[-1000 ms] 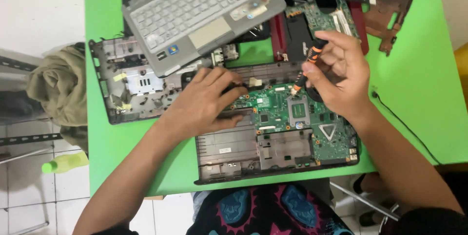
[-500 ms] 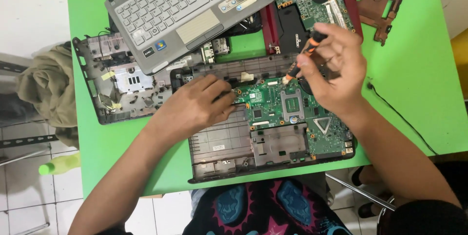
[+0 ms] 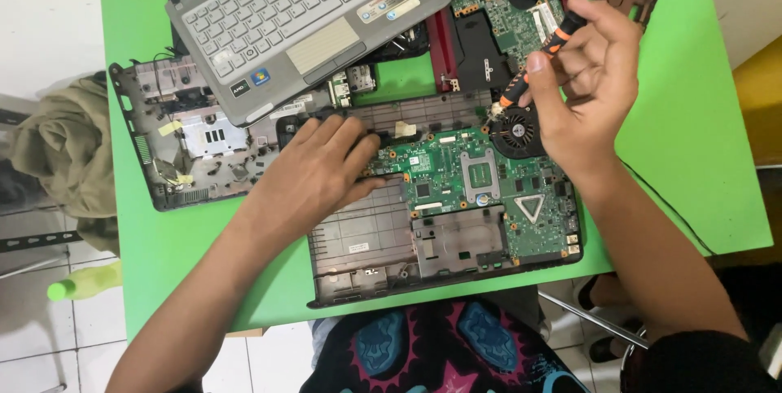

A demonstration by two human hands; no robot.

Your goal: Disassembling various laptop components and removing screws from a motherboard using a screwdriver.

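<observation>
Gripping a screwdriver (image 3: 533, 63) over an opened laptop base (image 3: 383, 250) on the green table (image 3: 692, 140).
Right hand (image 3: 582, 87) is clenched around the orange-and-black handle — tip down by the fan (image 3: 515, 130); left hand (image 3: 318, 177) lies flat and loose on the base beside the green board (image 3: 481, 185) (a grey keyboard (image 3: 301, 14) sits behind).

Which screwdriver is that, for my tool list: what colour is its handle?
Orange and black handle on the screwdriver, head view.
</observation>
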